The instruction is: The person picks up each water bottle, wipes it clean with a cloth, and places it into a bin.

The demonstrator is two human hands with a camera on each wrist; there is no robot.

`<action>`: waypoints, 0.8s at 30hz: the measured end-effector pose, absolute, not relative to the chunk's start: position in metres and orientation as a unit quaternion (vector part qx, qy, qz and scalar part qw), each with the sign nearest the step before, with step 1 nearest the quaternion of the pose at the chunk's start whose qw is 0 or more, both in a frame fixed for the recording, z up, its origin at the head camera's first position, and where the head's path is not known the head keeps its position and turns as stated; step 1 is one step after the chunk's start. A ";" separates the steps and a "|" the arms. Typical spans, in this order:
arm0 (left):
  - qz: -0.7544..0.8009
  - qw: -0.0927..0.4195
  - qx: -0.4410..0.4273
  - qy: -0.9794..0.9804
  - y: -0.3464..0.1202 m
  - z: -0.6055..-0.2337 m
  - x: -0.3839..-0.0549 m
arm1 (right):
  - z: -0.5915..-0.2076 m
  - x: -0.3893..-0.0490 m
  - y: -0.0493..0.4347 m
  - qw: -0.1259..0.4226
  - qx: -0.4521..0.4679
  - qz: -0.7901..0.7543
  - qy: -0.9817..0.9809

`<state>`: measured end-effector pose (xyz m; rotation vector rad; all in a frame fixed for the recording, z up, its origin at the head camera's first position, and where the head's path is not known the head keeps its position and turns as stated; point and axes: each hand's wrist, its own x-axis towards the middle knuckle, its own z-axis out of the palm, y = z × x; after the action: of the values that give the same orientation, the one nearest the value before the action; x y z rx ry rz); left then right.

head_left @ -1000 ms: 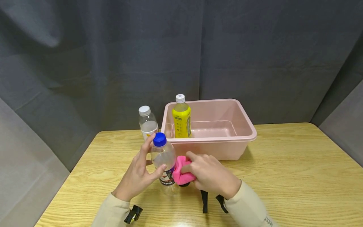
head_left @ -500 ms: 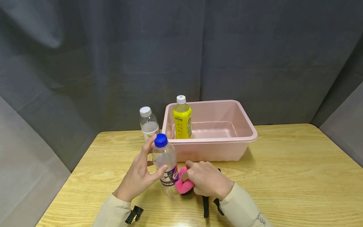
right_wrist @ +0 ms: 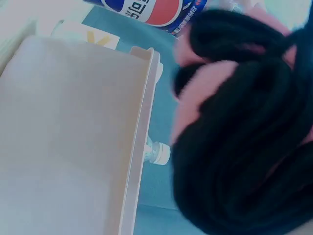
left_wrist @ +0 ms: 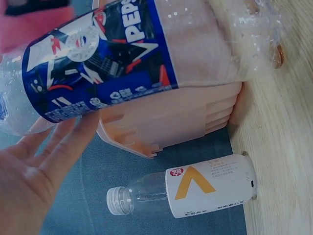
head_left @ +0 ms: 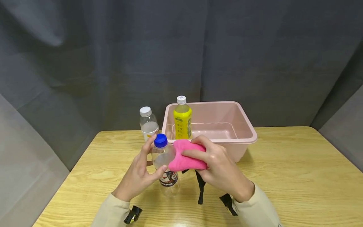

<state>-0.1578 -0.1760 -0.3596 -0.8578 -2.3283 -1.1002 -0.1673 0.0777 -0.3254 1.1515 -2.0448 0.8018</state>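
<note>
Head view moderately bright, faint shadow right of tub (head_left: 210,141), glare on table (head_left: 297,173) nearer than tub, curtain (head_left: 141,63) behind tub dim, right wrist view washed out, bluish, cloth (right_wrist: 208,88) right of tub blurred.

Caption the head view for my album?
Left hand holding a blue-capped bottle, right hand gripping a pink cloth, pink tub behind.

I can't make out the right hand (head_left: 222,165) past the blurred black material (right_wrist: 234,147) in my right-wrist view; from the head, the bin (head_left: 236,151) conceals the base of the yellow bottle (head_left: 182,123).
</note>
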 end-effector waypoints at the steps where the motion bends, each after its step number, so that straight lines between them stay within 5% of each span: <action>1: -0.396 0.213 -0.308 -0.839 -0.176 -0.360 -0.157 | -0.324 -0.167 0.077 0.336 0.437 0.325 -0.768; 14: -0.382 0.224 -0.308 -0.842 -0.175 -0.359 -0.157 | -0.322 -0.163 0.070 0.360 0.429 0.385 -0.733; 24: -0.393 0.218 -0.309 -0.838 -0.175 -0.359 -0.157 | -0.326 -0.165 0.075 0.284 0.432 0.261 -0.815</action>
<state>-0.1571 -0.1750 -0.3594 -0.8562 -2.3209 -1.0869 -0.1646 0.0753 -0.3264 1.1563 -2.1812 0.6980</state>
